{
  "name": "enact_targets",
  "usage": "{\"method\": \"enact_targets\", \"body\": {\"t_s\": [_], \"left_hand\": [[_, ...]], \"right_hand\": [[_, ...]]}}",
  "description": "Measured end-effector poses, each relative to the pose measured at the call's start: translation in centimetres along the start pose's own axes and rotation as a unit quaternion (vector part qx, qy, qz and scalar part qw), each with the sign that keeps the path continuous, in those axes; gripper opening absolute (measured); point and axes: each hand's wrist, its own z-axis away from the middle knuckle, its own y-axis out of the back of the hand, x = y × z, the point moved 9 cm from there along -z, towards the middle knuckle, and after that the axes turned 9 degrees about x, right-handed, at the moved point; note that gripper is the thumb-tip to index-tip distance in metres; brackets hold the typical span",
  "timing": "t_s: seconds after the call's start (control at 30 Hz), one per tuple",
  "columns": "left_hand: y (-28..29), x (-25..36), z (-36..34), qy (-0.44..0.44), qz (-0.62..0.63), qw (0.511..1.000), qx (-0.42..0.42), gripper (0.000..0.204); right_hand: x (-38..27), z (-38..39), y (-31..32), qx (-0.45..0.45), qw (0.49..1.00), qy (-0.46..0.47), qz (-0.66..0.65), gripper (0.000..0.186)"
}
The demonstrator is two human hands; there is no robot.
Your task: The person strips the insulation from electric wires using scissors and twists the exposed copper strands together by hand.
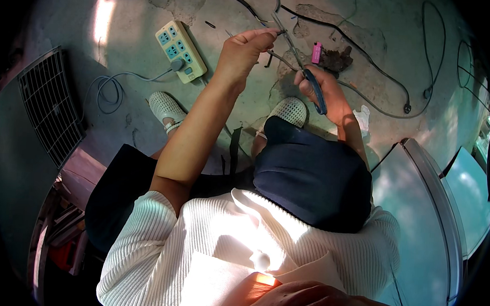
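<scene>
My left hand [247,49] is raised at the top middle, its fingertips pinched on a thin dark wire [281,32] where the scissor blades cross it. My right hand [321,90] grips the dark-blue handles of the scissors [308,79], whose long metal blades point up and forward past my left fingertips. A grey cable [282,60] runs below and between my hands and on to the right. Just right of the scissors lie a small pink object [317,52] and a dark crumpled lump [336,61]. Whether the blades touch the wire is too small to tell.
A cream power strip [189,63] with a plug and coiled cord lies on the cracked floor [124,49] at left, near a wire rack [50,101]. Black cables [369,54] cross the top right. Pale panels [406,215] stand at right. My sandalled feet [162,105] are below my hands.
</scene>
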Motion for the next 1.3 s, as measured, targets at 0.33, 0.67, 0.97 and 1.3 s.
{"method": "enact_targets", "body": {"t_s": [0.33,0.67,0.97,1.3], "left_hand": [[-0.1,-1.9,-0.7,0.059,0.003,0.998,-0.016,0.029],[6.8,-3.2,-2.5,0.080,0.092,0.990,0.066,0.034],[8.0,-5.1,-2.6,0.118,0.147,0.981,0.044,0.024],[8.8,-4.6,-3.1,0.068,0.170,0.979,0.093,0.008]], "right_hand": [[1.4,-1.4,4.2,0.208,0.973,0.066,0.069,0.040],[0.6,-5.1,12.4,0.420,0.754,0.234,0.447,0.034],[2.0,-9.7,-1.9,0.230,0.889,0.222,0.328,0.032],[4.3,-10.6,-2.3,0.193,0.957,0.119,0.181,0.018]]}}
